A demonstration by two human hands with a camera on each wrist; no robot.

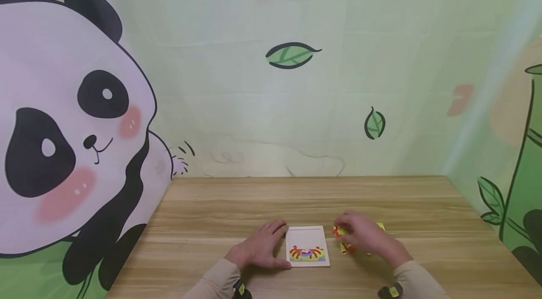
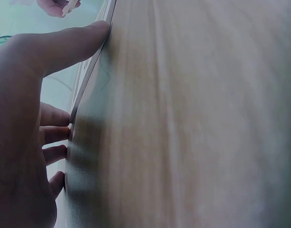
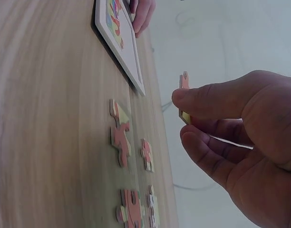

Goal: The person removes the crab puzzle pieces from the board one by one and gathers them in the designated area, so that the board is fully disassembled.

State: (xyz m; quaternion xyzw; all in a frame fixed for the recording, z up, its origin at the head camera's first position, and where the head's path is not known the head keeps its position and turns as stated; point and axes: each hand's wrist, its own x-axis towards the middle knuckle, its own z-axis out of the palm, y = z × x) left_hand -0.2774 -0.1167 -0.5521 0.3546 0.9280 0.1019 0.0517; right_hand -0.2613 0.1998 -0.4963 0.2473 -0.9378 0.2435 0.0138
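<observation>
A white puzzle tray (image 1: 306,238) lies on the table, its lower part filled with joined pieces showing a red crab (image 1: 306,254). At the tray's left edge rests my left hand (image 1: 264,246), thumb and fingers spread and touching the frame. My right hand (image 1: 364,233) is raised to the right of the tray. In the right wrist view, its thumb and fingers pinch a small red and yellow puzzle piece (image 3: 184,83), seen edge-on. Below that hand, loose puzzle pieces (image 3: 121,142) lie on the table, partly hidden by it in the head view.
The wooden table (image 1: 220,205) reaches back to a cloth backdrop (image 1: 237,101) printed with a panda and leaves. More loose pieces, among them a red one (image 3: 131,209), lie farther from the tray in the right wrist view.
</observation>
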